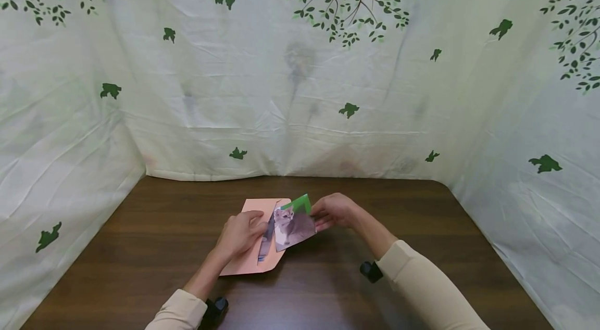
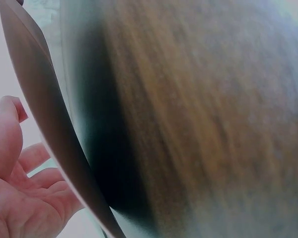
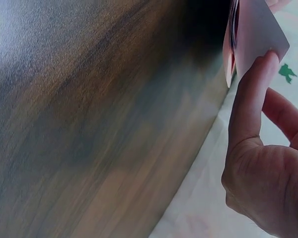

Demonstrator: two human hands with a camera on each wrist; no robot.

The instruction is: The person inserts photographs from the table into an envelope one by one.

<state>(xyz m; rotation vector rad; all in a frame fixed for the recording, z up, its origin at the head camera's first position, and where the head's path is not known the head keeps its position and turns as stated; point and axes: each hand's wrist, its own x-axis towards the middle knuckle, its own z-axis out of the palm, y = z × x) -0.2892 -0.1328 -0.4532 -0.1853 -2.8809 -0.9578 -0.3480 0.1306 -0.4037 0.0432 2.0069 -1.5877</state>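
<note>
In the head view a pink paper envelope [image 1: 239, 266] is held tilted over the table, with its opening toward the right. My left hand [image 1: 240, 233] grips it, thumb on the near face; the left wrist view shows the envelope's outer side [image 2: 44, 94] raised off the table. Part of another picture [image 1: 265, 244] shows in the envelope's opening. At that opening, my right hand [image 1: 334, 211] pinches a photo card of a kitten [image 1: 296, 228] by its right edge. A green piece [image 1: 302, 203] shows behind the card's top. The right wrist view catches the card's plain back [image 3: 260, 37].
The brown wooden table [image 1: 154, 246] lies beneath both hands. A pale cloth [image 1: 211, 85] printed with leaves and branches hangs behind it and along both sides. Dark wrist cameras sit at the left cuff [image 1: 216, 309] and right cuff [image 1: 371, 271].
</note>
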